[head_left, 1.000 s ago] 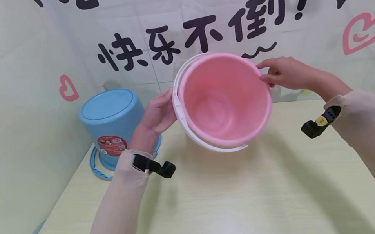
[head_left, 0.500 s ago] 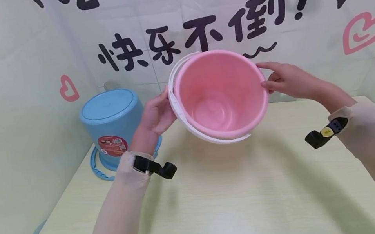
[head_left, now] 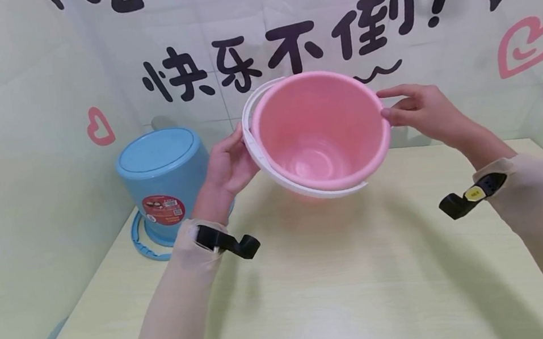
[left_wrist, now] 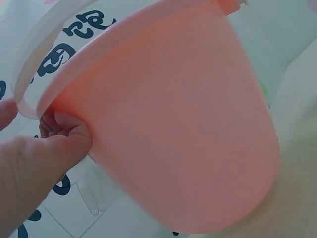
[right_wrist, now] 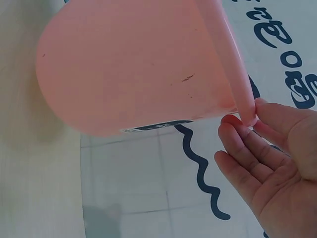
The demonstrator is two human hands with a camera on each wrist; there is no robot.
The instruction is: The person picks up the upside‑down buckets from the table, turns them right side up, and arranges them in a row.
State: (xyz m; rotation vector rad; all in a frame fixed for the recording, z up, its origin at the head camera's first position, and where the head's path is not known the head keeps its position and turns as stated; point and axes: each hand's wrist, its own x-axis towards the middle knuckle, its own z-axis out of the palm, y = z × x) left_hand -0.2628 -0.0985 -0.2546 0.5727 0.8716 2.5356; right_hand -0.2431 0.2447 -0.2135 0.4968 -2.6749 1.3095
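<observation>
A pink bucket (head_left: 315,106) is held tilted over the table, its mouth turned up and toward the head camera, showing nothing inside. A white handle (head_left: 280,178) hangs along the left and near side of its rim. My left hand (head_left: 231,166) grips the left side of the rim; in the left wrist view its curled fingers (left_wrist: 64,130) press under the rim beside the handle. On the other side my right hand (head_left: 431,111) pinches the rim between thumb and fingers, and the right wrist view shows its remaining fingers (right_wrist: 242,158) loosely bent below.
An upside-down blue bucket (head_left: 163,169) with a red label stands at the table's back left, its blue handle (head_left: 141,238) lying beside it. A white wall sheet (head_left: 242,104) with black lettering hangs behind the pale wooden table (head_left: 319,300).
The pink bucket has tilted nearer upright, its near rim rising and its mouth looking narrower. My right hand shifted slightly at the rim; my left hand has barely moved.
</observation>
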